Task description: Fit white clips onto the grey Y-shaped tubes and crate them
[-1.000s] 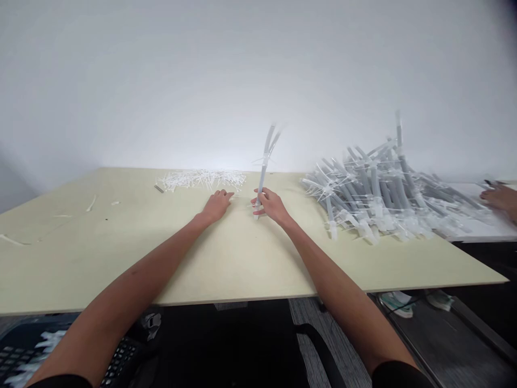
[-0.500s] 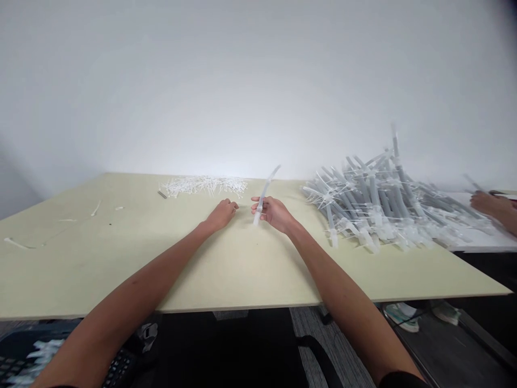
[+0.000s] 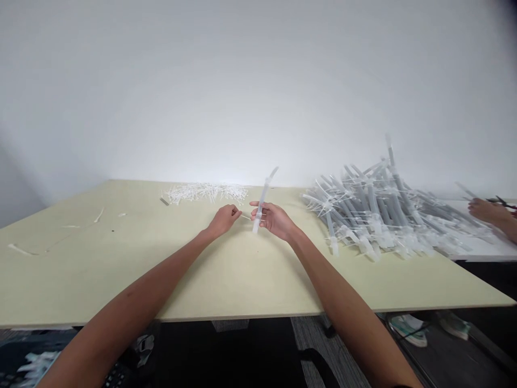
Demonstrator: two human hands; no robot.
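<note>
**Tube (image 3: 264,189) held upright in my right hand (image 3: 274,221)**

My right hand is closed around the tube, near its lower end, and the tube stands a little tilted, above the middle of the worktop (image 3: 121,269). It is a pale, semi-clear piece. My left hand (image 3: 224,220) is just beside it, with the fingers pinched together, and it seems to hold a thin white strip (image 3: 244,216) that reaches to the tube. On the right lies a large heap of grey tubes (image 3: 375,215) with clear fittings, many pieces tangled together. On the far side is a lower pile of white plastic pieces (image 3: 205,193). A few loose white strips (image 3: 99,215) lie on the left. At the far right, another person's hand (image 3: 488,211) works near scissors (image 3: 501,202). I can read no label or writing on anything.
</note>
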